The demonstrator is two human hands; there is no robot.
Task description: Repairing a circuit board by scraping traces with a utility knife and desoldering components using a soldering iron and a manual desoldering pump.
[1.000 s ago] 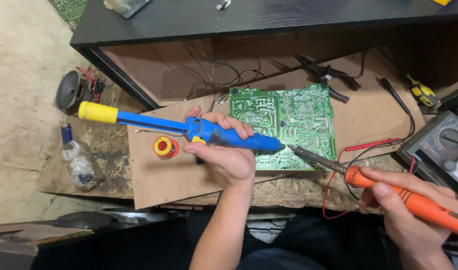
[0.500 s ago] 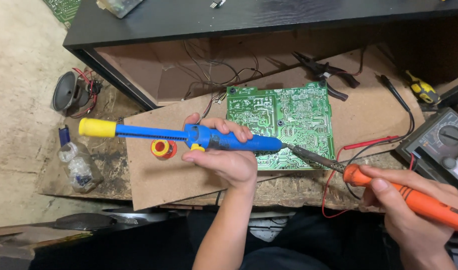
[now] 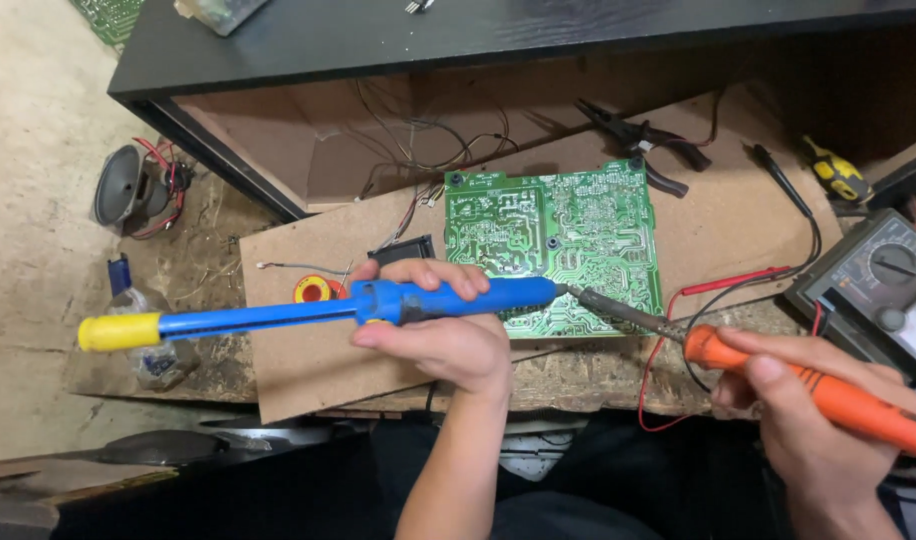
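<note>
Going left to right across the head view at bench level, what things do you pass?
Small speaker → yellow end of the blue desoldering pump → red-and-yellow solder spool → left hand → green circuit board → orange soldering iron in the right hand → multimeter.

Even, fairly bright light, soft shadows under the bench, sharp focus.

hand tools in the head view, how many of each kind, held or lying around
blue desoldering pump, in the left hand: 1
orange soldering iron, in the right hand: 1
black pliers: 1
yellow screwdriver: 1
total: 4
</note>
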